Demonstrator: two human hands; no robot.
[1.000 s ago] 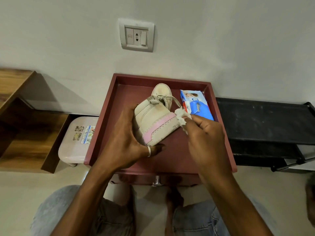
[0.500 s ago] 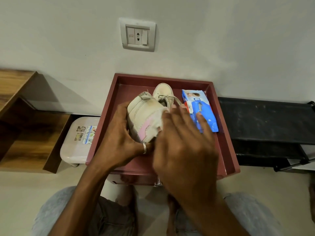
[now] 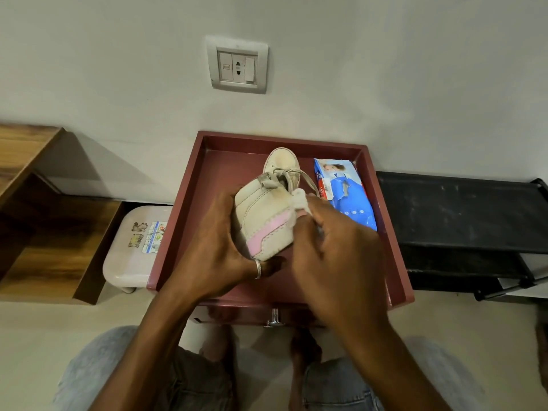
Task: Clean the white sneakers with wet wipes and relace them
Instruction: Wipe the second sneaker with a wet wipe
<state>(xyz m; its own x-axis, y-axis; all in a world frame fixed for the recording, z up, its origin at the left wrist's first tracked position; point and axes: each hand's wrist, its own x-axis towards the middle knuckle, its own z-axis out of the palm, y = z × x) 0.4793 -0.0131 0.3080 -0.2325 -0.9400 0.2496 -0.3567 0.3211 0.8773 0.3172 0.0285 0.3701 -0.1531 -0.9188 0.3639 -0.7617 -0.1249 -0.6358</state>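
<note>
**Wipe [image 3: 299, 200] pressed on the sneaker [image 3: 261, 223]**

Right grip [image 3: 335, 250] is curled tight and pinches the small white wipe in its fingertips. The wipe touches the top side of the sneaker, just above the pink stripe. A brown dirty mark sits right beside it.

Left grip [image 3: 219, 250] is wrapped round the sneaker from the left, with the thumb under the near end. A silver ring [image 3: 258, 269] is on that thumb. The sneaker is held up, tilted, over the red bench [image 3: 175, 223].

A second sneaker [image 3: 281, 160] lies on the bench just behind, with its toe toward the wall. Grey laces [image 3: 292, 173] show where the two shoes meet, and I cannot tell whose they are. A blue pack of wipes [image 3: 347, 200] lies flat just beside the second sneaker, near the right rim.

The bench has a raised rim all round and a shiny knob [image 3: 274, 317] at the front. On its left stands a pale stool [image 3: 130, 256] with stickers, then a wooden shelf [image 3: 44, 232]. On its right is a black rack [image 3: 459, 215]. A white switch plate [image 3: 237, 65] is on the wall above. Knees in blue jeans [image 3: 192, 381] show at the bottom.
</note>
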